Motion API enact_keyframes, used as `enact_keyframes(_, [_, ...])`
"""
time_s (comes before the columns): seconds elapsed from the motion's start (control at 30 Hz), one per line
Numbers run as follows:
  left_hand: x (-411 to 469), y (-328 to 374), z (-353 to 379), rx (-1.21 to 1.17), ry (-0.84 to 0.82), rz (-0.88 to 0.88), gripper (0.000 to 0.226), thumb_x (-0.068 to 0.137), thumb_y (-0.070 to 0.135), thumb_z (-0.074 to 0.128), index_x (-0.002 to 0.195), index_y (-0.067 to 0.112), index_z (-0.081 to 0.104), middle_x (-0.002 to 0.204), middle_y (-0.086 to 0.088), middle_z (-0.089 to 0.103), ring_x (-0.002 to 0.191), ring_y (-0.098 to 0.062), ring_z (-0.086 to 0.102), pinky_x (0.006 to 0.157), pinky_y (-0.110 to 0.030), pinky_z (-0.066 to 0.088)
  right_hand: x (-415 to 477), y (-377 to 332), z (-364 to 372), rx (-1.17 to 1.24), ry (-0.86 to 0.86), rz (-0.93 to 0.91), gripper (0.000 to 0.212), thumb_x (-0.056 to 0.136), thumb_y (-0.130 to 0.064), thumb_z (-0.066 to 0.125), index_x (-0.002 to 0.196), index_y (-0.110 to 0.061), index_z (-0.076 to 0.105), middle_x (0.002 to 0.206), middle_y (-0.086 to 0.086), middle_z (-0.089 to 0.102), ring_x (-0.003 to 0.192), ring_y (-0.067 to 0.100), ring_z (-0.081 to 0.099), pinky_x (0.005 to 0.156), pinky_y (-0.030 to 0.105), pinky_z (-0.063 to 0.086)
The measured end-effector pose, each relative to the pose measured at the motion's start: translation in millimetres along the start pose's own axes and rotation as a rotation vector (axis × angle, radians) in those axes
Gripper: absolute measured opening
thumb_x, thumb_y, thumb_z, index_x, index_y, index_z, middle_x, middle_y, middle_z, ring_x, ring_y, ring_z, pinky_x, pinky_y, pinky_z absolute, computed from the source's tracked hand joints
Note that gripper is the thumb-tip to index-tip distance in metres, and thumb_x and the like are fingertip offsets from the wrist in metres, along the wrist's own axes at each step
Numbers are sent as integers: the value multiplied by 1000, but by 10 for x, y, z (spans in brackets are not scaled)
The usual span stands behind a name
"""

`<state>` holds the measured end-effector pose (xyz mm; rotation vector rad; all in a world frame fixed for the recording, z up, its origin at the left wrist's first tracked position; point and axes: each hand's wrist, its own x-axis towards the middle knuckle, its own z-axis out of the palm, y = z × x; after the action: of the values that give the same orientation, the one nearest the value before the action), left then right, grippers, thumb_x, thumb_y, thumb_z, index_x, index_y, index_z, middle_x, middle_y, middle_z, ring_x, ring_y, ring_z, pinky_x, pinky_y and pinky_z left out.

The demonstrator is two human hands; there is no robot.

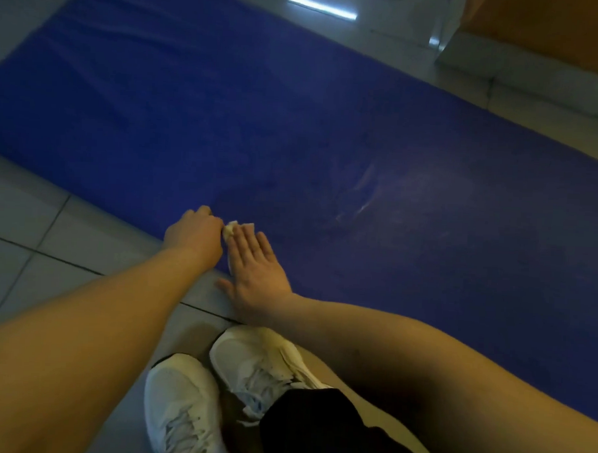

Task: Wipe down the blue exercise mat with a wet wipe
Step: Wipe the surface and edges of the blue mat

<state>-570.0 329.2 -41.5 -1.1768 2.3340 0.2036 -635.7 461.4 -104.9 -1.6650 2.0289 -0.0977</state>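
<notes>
Mat: blue, flat on tiled floor. Wipe: white, small, on mat's near edge. Left hand: fingers curled, pinching wipe's crumpled end. Right hand: flat, fingers straight together, pressing on wipe. Shoes: white, on floor beside mat.
</notes>
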Motion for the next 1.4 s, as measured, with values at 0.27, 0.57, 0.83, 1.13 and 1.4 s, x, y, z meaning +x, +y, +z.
enact_keyframes(0.27, [100, 164, 80, -43, 82, -27, 39, 96, 21, 56, 135, 15, 52, 147, -4, 34, 127, -26, 38, 69, -35, 44, -1102, 1102, -117, 63, 132, 343, 84, 102, -59, 28, 157, -23, -23, 166, -3, -24, 151, 14, -27, 126, 41, -5])
enact_keyframes(0.57, [338, 382, 6, -79, 58, -14, 65, 99, 30, 54, 155, 17, 25, 162, -7, 15, 146, -32, 19, 91, -42, 50, -1057, 1381, -149, 226, 286, 869, 99, 100, -60, 36, 155, -2, -23, 164, 17, -25, 152, 36, -22, 124, 48, -11])
enact_keyframes(0.83, [495, 355, -198, 39, -41, 23, 45, 99, 33, 52, 142, 18, 48, 151, -7, 32, 135, -31, 33, 82, -42, 47, 259, 514, -305, 195, 161, 320, 96, 100, -61, 35, 156, -8, -22, 165, 10, -27, 150, 27, -31, 124, 47, -10])
enact_keyframes(1.13, [743, 1, -713, 408, -291, 441, 59, 100, 38, 48, 156, 30, 30, 149, -1, 37, 126, -24, 49, 99, -40, 50, 325, 715, -498, -11, 7, 243, 94, 100, -68, 23, 157, -6, -17, 166, 11, -21, 150, 28, -29, 124, 47, -11])
enact_keyframes(1.4, [477, 222, -781, 457, -282, 719, 63, 103, 35, 47, 159, 25, 20, 168, -1, 5, 150, -25, 20, 106, -40, 45, -195, 1413, -602, 86, 111, 597, 97, 98, -67, 27, 156, -6, -21, 166, 12, -21, 153, 32, -21, 125, 46, -9])
